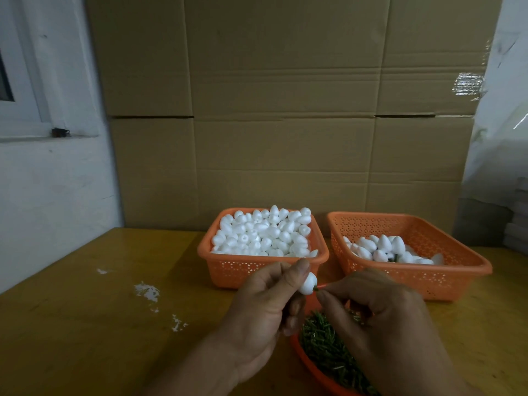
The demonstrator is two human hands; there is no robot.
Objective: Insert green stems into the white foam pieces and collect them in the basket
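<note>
Between the baskets, the left hand (pixel 268 295) pinches a foam piece (pixel 308 284) while the right hand (pixel 380 315) pinches a stem (pixel 315 288) at its base. Push straight along the axis, foam steady, then drop it in the right basket (pixel 457 247).

One camera only, worn on the head — it looks forward and down across the table (pixel 85 310), close over the hands at the bottom edge, facing two orange baskets (pixel 263 270) and a cardboard wall (pixel 285 110) behind them.
</note>
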